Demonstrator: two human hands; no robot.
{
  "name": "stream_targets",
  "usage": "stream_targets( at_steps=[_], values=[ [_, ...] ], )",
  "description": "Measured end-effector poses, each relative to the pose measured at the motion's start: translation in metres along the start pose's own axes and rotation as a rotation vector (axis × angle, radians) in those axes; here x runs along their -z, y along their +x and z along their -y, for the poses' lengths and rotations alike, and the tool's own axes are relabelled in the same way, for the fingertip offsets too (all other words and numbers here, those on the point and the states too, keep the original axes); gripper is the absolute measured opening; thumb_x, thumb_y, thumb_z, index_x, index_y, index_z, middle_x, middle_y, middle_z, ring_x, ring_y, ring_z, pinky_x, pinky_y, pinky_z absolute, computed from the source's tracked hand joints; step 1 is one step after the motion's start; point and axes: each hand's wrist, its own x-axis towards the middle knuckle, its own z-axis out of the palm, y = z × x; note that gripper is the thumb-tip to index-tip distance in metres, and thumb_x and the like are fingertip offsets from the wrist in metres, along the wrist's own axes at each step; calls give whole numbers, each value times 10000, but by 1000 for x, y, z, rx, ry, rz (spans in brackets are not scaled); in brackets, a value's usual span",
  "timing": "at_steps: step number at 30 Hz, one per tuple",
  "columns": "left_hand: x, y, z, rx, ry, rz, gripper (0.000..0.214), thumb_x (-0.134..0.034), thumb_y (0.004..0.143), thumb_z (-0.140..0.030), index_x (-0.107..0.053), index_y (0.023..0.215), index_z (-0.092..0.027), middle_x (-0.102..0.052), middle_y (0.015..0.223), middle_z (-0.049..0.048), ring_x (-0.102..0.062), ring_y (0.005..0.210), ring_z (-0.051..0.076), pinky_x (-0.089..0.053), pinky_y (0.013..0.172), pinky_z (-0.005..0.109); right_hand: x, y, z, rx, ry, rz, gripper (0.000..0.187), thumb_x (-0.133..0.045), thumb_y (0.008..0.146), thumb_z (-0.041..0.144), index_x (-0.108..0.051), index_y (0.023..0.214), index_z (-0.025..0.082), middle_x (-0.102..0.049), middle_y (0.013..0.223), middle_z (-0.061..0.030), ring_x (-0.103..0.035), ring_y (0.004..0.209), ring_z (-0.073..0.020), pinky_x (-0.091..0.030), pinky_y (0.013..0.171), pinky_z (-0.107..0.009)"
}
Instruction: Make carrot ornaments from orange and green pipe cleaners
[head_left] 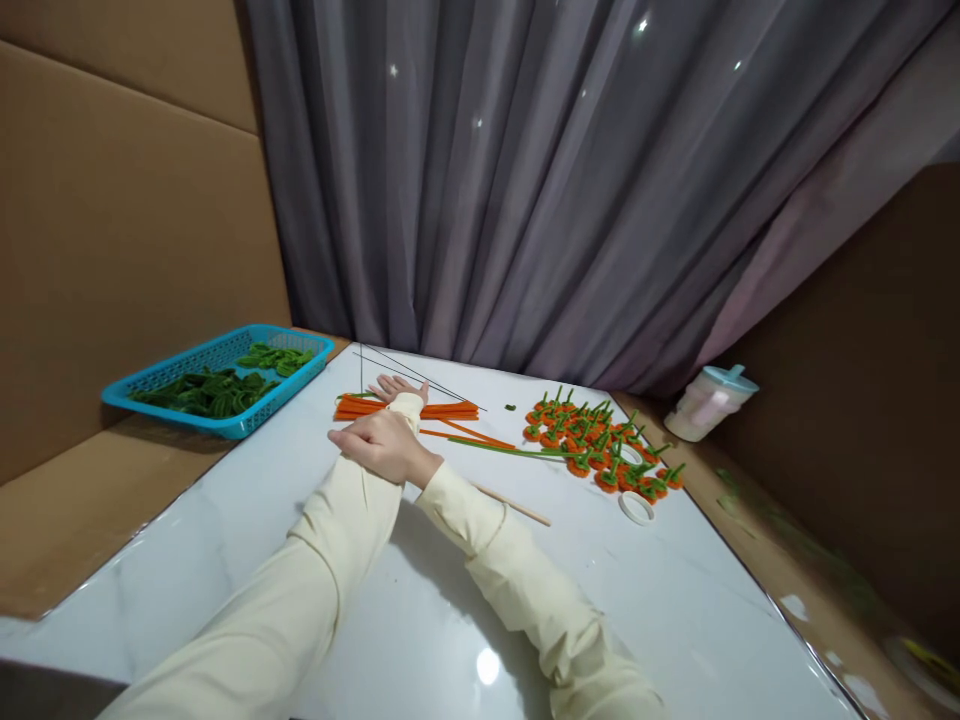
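Grey curtain [450, 180] hangs behind a white table [420, 610]; brown boards [127, 230] stand at left and right. Left hand [403, 388] is stretched out over the far part of the table, fingers spread and apart, no object seen in it. Beneath it lies a bundle of orange strips [453, 411], running left to right; contact cannot be told. Right hand [381, 446] is closed over the left sleeve [352, 520], just short of the wrist. Thin dark wires [401, 364] lie beyond the bundle. To its right, near side: loose orange strips and green strips [487, 445]; nearer still, a wooden stick [525, 508]. Far right: cluster of orange balls [577, 440] with green stalks, a white ring [637, 508] just beside it, a lidded cup [709, 403] beyond. Far left: blue basket [259, 419] holding green pieces [214, 392].
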Motion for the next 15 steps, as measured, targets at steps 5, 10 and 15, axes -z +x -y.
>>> stream_targets(
  at_steps=[5, 10, 15],
  values=[
    [-2, -2, 2, -19, 8, 12, 603, -529, 814, -467, -433, 1247, -58, -209, 1452, 211, -36, 1364, 348, 55, 1046, 603, -12, 7, 10, -63, -86, 47, 459, -434, 908, 347, -516, 506, 141, -403, 480, 43, -314, 491, -78, -199, 535, -244],
    [1, -10, 3, -48, -54, -11, 569, -483, 827, -383, -432, 1234, 11, -187, 1436, 280, -32, 1361, 365, 23, 1047, 587, -23, 8, 12, -152, -93, 169, 448, -404, 894, 409, -603, 578, 162, -500, 537, 19, -352, 505, -94, -206, 522, -245],
    [11, -16, 6, -45, -195, -74, 454, -436, 868, -356, -478, 1224, -78, -221, 1451, 211, -76, 1370, 321, -56, 1070, 574, -44, 2, 17, -135, -212, 288, 406, -359, 897, 411, -662, 741, 190, -648, 745, -33, -522, 647, -145, -244, 533, -253]
  ],
)
